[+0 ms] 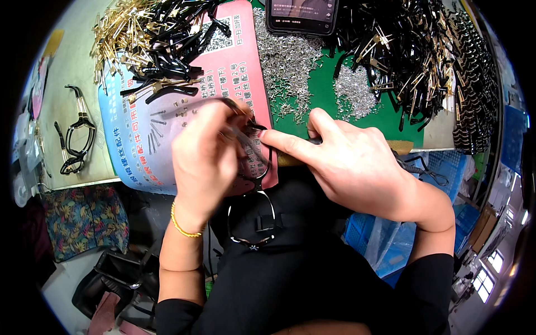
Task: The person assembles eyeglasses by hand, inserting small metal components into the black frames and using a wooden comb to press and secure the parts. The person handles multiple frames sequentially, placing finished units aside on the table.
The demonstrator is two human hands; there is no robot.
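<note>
Over the table's front edge, in front of my black top, hangs a dark eyeglass frame [260,241] with clear rims. My left hand [205,153], closed and partly smeared by motion, grips this frame near its hinge end, where a dark temple arm [220,102] runs out along the fingers. The index finger of my right hand [357,159] stretches to the hinge and touches it there. Its other fingers are curled in, and a bit of something dark shows beneath them; what it is stays hidden.
Loose temple arms lie in a gold-and-black pile [151,42] at left and a black pile [407,50] at right. Small silver screws [290,67] cover the green mat [321,103] below a phone [301,17]. Assembled glasses [78,139] lie far left; stacked black frames [474,78] stand far right.
</note>
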